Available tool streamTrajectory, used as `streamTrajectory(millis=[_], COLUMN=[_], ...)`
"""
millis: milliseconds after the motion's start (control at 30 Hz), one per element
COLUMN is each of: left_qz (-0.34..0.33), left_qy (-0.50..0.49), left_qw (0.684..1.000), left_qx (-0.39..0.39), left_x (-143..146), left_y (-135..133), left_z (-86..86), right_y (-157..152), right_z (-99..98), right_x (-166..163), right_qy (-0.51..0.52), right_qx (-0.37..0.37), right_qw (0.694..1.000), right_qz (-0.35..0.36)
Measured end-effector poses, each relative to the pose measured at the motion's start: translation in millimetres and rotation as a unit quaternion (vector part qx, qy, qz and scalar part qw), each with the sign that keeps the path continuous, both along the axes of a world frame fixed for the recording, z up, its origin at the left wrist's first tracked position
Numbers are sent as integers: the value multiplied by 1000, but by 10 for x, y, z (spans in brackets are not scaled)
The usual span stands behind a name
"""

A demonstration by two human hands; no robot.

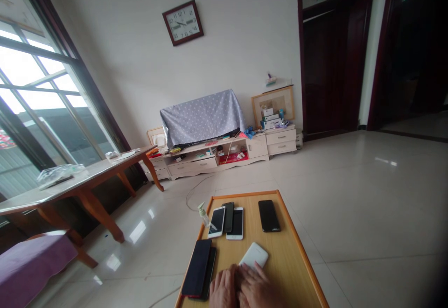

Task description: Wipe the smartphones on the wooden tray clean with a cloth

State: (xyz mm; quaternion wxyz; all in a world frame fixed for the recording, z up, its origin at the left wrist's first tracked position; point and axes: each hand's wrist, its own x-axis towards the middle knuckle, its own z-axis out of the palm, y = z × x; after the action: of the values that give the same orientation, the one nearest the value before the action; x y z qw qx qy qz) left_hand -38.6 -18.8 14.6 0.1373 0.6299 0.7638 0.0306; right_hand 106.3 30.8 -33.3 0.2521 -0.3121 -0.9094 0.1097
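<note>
Right, so our right hand [257, 285] was the nearer one, fingers pressed together and lying over the near end of a white power bank [254, 255], whose long axis slanted up and right on the bench [304, 252]. Our left hand [224, 289] sat against it, beside a black phone [196, 268]; couldn't tell what its fingers were doing.

Varnished wood counter [292, 270] with a smooth satin sheen; glossy glass-fronted phones [269, 215] at 12 o'clock, a matt white plastic power bank [254, 255] at 6 o'clock beneath bare hands [241, 287], a clear plastic pump bottle [203, 214] at 11 o'clock, polished tile floor [353, 196] at 3 o'clock, soft dotted cloth [201, 117] beyond
</note>
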Motion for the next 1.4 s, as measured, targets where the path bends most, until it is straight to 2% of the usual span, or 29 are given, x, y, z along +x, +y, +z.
streamTrajectory(millis=[133, 200, 267, 400, 467, 567, 700, 767, 900, 967, 1133, 1233, 1300, 1400], left_qz=[-2, -1, -4, -2, -1, -9, -12, -5, -7, -12, -4, 3, 3, 4], left_qy=[8, 11, 12, 2, 3, 15, 6, -9, -23, -22, -13, -9, -7, -16], left_qw=[998, 996, 996, 998, 998, 995, 988, 990, 994, 994, 991, 992, 993, 997], left_qx=[70, 89, 92, 60, 56, 102, 151, 143, 110, 105, 135, 129, 114, 78], left_x=[38, 34, 10, -59, -71, -51, -12, -7, -10, -5, 31, 41, 37, 29], left_y=[-40, -46, -39, -17, -21, -46, -72, -72, -67, -72, -90, -84, -77, -72], left_z=[-65, -109, -142, -176, -195, -236, -245, -211, -123, -101, -120, -116, -86, -10], right_y=[125, 160, 135, -17, -54, 10, 161, 164, 44, 30, 255, 307, 232, 49], right_z=[281, 341, 320, 210, 217, 315, 413, 395, 312, 297, 301, 237, 157, 37], right_x=[176, 214, 172, -22, -69, -22, 78, 54, -79, -89, 135, 210, 170, 51], right_qy=[-1, -4, -10, -26, -26, -12, -8, -13, -21, -15, 1, -3, -9, -15], right_qx=[-65, -74, -81, -92, -100, -113, -93, -88, -101, -98, -83, -76, -64, -48], right_qw=[992, 988, 990, 995, 995, 993, 989, 989, 994, 995, 987, 982, 987, 997], right_qz=[-110, -132, -118, -21, -1, -40, -115, -115, -31, -22, -140, -172, -147, -59])
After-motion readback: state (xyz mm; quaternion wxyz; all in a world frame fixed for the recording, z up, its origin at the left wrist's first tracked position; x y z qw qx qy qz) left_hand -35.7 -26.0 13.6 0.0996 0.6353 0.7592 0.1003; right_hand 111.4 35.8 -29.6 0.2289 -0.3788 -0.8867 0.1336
